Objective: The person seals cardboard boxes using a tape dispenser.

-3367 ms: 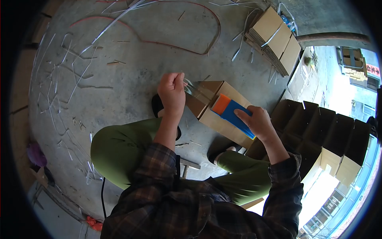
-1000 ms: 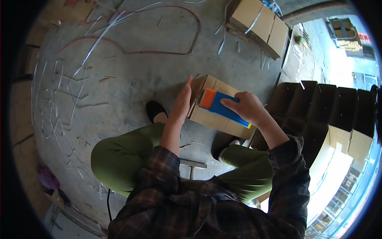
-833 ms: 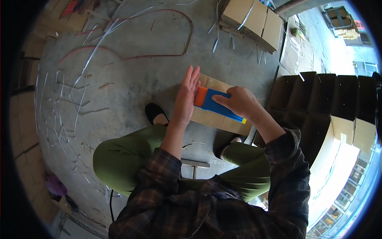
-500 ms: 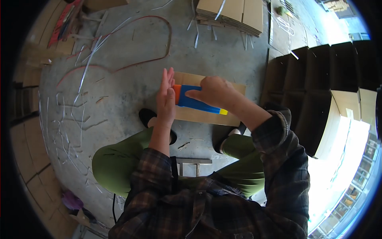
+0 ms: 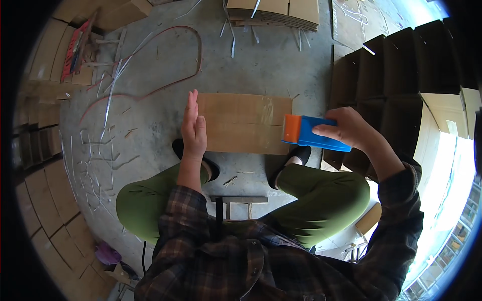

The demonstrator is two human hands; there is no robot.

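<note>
A closed cardboard box (image 5: 231, 123) lies before me on the floor between my feet, with a shiny strip of clear tape across its right part. My left hand (image 5: 193, 131) is at the box's left end, its fingers stretched out and the thumb up, holding nothing. Out past the right end, my right hand (image 5: 349, 128) grips a blue tape dispenser (image 5: 321, 134). The dispenser's orange end (image 5: 292, 128) points left, over the box's right edge. Whether tape runs out of it is too small to tell.
Flattened cartons (image 5: 273, 11) are stacked at the back. Open cardboard boxes (image 5: 396, 75) stand on the right, more cartons (image 5: 55, 210) on the left. Loose straps (image 5: 108, 108) litter the floor at left. A low metal frame (image 5: 240, 199) sits between my knees.
My right hand has carried the tape dispenser from over the box to beyond its right end. The left hand stays at the left end, now apart from the dispenser. The camera view has shifted slightly.
</note>
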